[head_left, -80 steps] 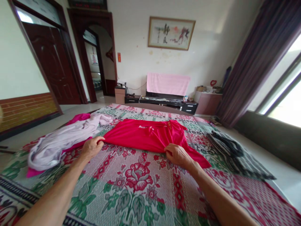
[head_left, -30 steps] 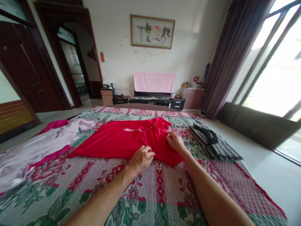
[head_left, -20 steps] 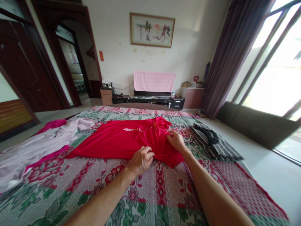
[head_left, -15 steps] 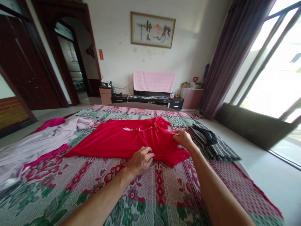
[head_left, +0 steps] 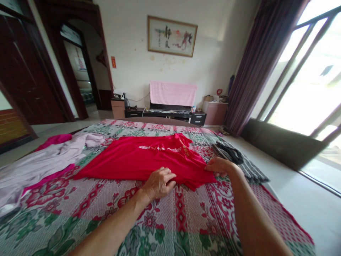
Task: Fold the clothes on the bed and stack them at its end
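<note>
A red shirt [head_left: 128,158] with pale and gold lettering lies spread sideways on the patterned bedspread [head_left: 149,227], its collar at the far right part and its hem to the left. My left hand [head_left: 161,182] rests at the shirt's near edge, fingers curled and closed on the red cloth. To the right, my right hand [head_left: 220,167] pinches the sleeve end of the shirt between thumb and fingers. Small creases run through the cloth between the two hands.
Pale pink and magenta clothes [head_left: 61,153] lie in a heap at the left. A dark striped folded garment [head_left: 247,167] sits at the right edge. Beyond the bed stand a low black cabinet [head_left: 173,115] and a pink-covered screen [head_left: 173,93].
My right hand has moved right and slightly nearer, drawing the sleeve outward. The shirt's upper part lies flatter, with more lettering showing. My left hand has stayed nearly in place.
</note>
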Action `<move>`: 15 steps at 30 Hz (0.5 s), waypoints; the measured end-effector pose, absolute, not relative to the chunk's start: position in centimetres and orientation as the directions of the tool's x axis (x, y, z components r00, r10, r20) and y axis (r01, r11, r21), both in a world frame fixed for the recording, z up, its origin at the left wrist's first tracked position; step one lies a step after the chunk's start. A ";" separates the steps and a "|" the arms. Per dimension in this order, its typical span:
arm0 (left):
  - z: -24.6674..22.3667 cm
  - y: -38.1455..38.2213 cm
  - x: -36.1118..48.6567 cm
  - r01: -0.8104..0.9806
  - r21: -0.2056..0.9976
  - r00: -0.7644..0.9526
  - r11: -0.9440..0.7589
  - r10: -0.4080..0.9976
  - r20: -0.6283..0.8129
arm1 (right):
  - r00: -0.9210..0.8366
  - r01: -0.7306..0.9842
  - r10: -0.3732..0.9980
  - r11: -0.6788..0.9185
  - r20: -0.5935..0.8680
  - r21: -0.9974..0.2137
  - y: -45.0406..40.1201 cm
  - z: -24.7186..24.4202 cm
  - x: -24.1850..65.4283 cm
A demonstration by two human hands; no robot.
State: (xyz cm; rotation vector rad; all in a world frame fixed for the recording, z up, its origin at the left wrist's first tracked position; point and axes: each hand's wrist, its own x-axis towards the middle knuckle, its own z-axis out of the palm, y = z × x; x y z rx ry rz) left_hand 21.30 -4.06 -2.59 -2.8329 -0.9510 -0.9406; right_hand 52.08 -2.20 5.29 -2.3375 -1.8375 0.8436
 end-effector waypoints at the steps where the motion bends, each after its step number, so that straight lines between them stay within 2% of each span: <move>1: -2.3 -3.9 21.1 0.576 0.178 0.605 -0.798 0.563 0.563 | 0.153 0.908 0.934 -0.262 -0.323 -0.327 -2.1 5.4 52.1; 5: -1.5 -2.4 19.3 0.777 0.169 0.388 -0.606 0.673 0.630 | 0.219 0.959 0.973 -0.199 0.078 -0.204 -1.2 5.7 51.3; 7: -1.5 -1.5 18.1 0.874 0.159 0.277 -0.460 0.739 0.614 | 0.209 0.965 0.961 -0.173 0.181 -0.197 -0.4 5.6 50.0; 11: -2.4 -0.7 16.6 0.962 0.148 0.129 -0.230 0.858 0.497 | 0.145 0.975 0.965 -0.102 0.219 -0.197 2.4 4.9 46.8; 15: -3.5 -0.7 16.6 0.976 0.157 0.081 -0.154 0.917 0.392 | 0.183 0.972 0.961 -0.146 0.205 -0.185 5.7 4.5 44.8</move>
